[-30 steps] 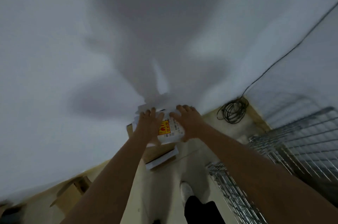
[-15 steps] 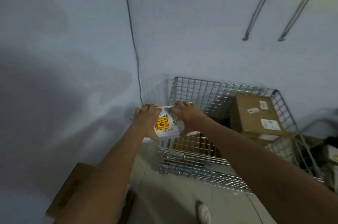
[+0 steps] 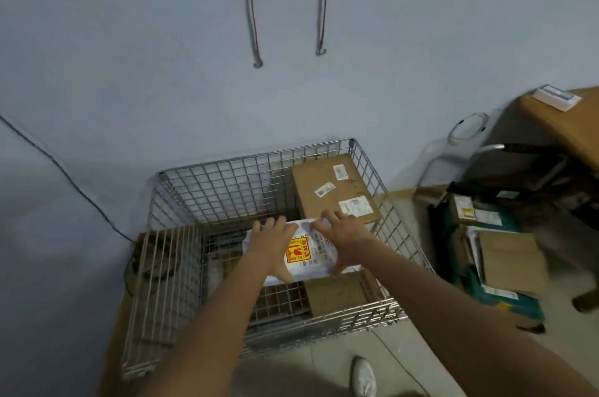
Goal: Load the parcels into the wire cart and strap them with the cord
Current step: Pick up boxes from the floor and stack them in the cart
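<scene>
Wire cart [image 3: 227,189] is parked against the wall [image 3: 129,56], open top facing the camera. A cardboard box [image 3: 334,189] is stood in its far right corner, just beyond the right fingertips; three labels are seen on its top. A second brown box [image 3: 337,294] is laid lower in the cart, below the right thumb. A white parcel [image 3: 308,258] with a yellow-and-red sticker is held over the cart's middle, gripped from both ends. Left hand [image 3: 270,242] is wrapped over its left end, fingers [image 3: 275,224] curled over the far edge, thumb on the near edge. Right hand [image 3: 345,236] is clamped on the right end the same way, thumb at the near corner. Two cords [image 3: 252,23] with hooked ends are hung on the wall, well above the fingers. Stacked parcels [image 3: 496,254] are piled on the floor right of the cart, well apart from the right hand. A white shoe [image 3: 364,377] is seen at the bottom edge.
</scene>
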`<state>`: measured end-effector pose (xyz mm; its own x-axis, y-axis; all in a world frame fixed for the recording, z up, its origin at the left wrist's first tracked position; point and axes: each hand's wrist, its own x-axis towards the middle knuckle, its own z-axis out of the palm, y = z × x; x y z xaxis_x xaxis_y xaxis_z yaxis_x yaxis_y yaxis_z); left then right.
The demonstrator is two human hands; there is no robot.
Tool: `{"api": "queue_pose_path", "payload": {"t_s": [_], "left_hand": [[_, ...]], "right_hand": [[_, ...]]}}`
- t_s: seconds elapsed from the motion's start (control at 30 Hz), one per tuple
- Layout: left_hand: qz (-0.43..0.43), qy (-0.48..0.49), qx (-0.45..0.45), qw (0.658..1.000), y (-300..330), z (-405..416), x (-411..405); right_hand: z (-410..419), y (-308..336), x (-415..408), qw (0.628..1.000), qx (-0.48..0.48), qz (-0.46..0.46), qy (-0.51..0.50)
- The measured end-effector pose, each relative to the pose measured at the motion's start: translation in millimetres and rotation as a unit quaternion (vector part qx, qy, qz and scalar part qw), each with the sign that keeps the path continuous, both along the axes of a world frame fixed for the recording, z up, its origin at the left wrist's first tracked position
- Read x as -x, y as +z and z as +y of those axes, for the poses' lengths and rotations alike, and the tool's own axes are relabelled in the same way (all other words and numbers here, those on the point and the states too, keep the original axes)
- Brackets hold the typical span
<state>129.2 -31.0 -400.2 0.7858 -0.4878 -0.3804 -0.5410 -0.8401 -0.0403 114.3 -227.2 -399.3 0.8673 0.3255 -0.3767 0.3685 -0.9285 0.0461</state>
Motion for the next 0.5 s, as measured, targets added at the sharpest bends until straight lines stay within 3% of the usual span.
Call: {"api": "queue_pose_path", "payload": {"t_s": [0.23,0.5], "left_hand": [[0.069,0.023,0.016,0.997,-85.1,-87.1,-29.9],[0.127,-0.004,-0.048,0.991,-205.5,-95.6,-30.7]], "right_hand": [[-85.8,-81.2,-37.5,0.997,-0.003,0.073,0.014],[-86.9,-205.0,-33.8,0.987,-0.008,0.158,0.016]]}}
